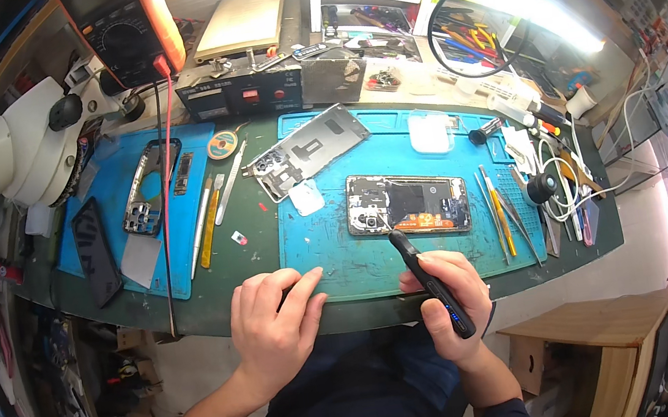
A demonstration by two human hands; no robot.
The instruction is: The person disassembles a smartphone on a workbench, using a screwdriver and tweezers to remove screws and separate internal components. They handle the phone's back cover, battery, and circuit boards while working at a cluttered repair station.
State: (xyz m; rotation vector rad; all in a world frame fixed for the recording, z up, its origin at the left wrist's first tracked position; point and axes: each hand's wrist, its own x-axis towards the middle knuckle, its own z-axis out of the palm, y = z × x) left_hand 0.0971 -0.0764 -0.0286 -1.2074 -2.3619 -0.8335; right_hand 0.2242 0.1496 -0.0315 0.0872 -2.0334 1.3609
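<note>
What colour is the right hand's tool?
The tool is black with small blue lights; head view.

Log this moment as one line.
left hand: loosely curled, near blue mat | right hand: holds black pen-shaped tool, tip toward opened phone | phone: on mat, insides exposed

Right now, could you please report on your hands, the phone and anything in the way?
Right hand gripping black pen-shaped tool, tip toward phone. Left hand curled, off phone. Phone opened, flat on blue mat. Only tool overlaps it.

The pen-shaped tool (433, 284) is black, the mats (321, 249) blue.
</note>
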